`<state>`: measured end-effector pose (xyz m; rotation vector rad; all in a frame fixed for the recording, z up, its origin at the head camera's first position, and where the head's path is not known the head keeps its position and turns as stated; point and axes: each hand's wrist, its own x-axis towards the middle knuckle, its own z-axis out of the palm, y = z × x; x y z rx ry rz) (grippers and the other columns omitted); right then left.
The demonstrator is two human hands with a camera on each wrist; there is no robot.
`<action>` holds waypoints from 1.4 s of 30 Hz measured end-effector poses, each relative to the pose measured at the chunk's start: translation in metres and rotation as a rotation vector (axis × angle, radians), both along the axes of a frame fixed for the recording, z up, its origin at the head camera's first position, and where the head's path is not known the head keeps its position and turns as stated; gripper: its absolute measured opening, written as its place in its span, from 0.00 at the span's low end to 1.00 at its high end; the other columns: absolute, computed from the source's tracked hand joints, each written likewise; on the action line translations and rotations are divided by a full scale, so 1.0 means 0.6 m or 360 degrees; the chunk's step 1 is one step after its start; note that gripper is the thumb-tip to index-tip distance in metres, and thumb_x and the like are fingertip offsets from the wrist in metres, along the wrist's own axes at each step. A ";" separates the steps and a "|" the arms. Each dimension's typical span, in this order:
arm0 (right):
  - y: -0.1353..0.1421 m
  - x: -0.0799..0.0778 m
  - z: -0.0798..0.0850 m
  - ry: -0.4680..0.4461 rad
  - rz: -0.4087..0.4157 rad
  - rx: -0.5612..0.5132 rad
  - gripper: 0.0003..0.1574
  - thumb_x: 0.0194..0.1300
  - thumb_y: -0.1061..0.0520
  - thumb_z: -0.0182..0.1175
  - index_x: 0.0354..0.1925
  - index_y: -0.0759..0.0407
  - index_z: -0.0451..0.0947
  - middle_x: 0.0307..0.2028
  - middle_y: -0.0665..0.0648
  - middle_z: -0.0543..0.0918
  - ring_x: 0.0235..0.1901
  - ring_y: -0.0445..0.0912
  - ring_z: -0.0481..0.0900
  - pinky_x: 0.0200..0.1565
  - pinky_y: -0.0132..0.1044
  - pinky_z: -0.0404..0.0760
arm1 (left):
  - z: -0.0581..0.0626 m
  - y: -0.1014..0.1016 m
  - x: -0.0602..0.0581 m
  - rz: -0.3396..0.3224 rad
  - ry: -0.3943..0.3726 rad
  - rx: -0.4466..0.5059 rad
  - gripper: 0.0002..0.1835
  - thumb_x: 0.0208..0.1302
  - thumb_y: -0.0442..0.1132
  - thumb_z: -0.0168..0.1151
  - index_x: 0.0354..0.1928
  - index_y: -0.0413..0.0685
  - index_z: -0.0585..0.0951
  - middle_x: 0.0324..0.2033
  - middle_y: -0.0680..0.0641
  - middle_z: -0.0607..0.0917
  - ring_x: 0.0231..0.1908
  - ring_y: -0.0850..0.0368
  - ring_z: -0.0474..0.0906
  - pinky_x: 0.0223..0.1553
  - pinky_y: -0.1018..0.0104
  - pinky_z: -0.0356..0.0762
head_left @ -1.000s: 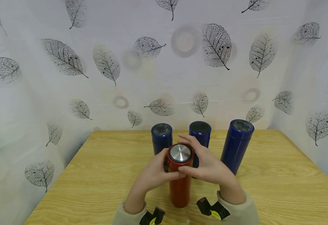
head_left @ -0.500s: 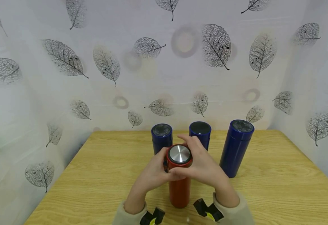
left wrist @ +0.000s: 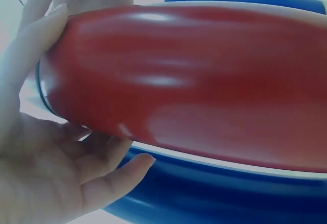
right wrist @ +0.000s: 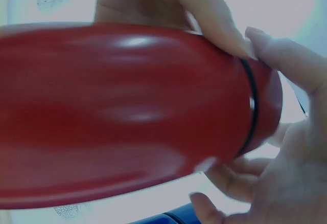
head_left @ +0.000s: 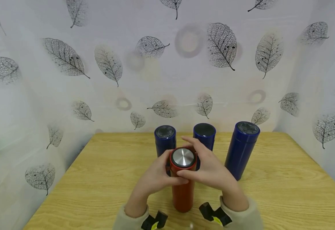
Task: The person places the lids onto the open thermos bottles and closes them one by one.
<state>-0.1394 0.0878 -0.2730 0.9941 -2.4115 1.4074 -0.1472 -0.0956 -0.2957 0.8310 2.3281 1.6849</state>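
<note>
A red thermos (head_left: pixel 183 196) with a silver-topped lid (head_left: pixel 183 157) stands upright on the table, in front of several blue ones. My left hand (head_left: pixel 155 175) grips the upper part of its body from the left; in the left wrist view, its fingers pass behind the red wall. From the right, my right hand (head_left: pixel 209 167) holds the lid between thumb and fingers. A dark ring separates lid and body in the right wrist view, where the right thumb lies right by the other hand's thumb. The fingers at the far side are partly hidden by the thermos.
Three blue thermoses stand behind: a left one (head_left: pixel 165 144), a middle one (head_left: pixel 209 140) partly covered by my right hand, and a right one (head_left: pixel 241 153). The wooden table (head_left: pixel 98 182) backs onto a leaf-patterned curtain (head_left: pixel 182 80).
My right hand first turned inward around the lid, its wrist shifting left, and has since swung slightly back to the right. The left hand keeps its hold nearly unmoved.
</note>
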 end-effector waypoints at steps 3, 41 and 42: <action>-0.007 0.004 -0.001 -0.0028 -0.0119 0.0036 0.50 0.44 0.46 0.70 0.62 0.50 0.56 0.44 0.51 0.70 0.43 0.42 0.71 0.42 0.38 0.74 | -0.001 0.004 0.001 0.0031 0.0050 -0.0022 0.35 0.40 0.40 0.73 0.52 0.45 0.66 0.46 0.50 0.73 0.45 0.58 0.72 0.45 0.65 0.71; 0.001 0.009 0.006 -0.0026 0.0146 0.0211 0.48 0.55 0.51 0.62 0.65 0.55 0.47 0.60 0.55 0.60 0.57 0.47 0.62 0.51 0.48 0.68 | 0.000 -0.009 0.000 -0.0074 0.0107 -0.0130 0.34 0.45 0.42 0.70 0.55 0.46 0.66 0.47 0.52 0.75 0.46 0.59 0.72 0.48 0.62 0.68; 0.004 0.008 0.007 -0.0019 0.0191 0.0200 0.47 0.56 0.53 0.61 0.66 0.55 0.46 0.61 0.57 0.59 0.57 0.48 0.62 0.52 0.49 0.67 | 0.000 -0.010 0.000 -0.0091 0.0091 -0.0122 0.34 0.46 0.41 0.69 0.55 0.46 0.66 0.47 0.51 0.75 0.46 0.58 0.72 0.48 0.63 0.68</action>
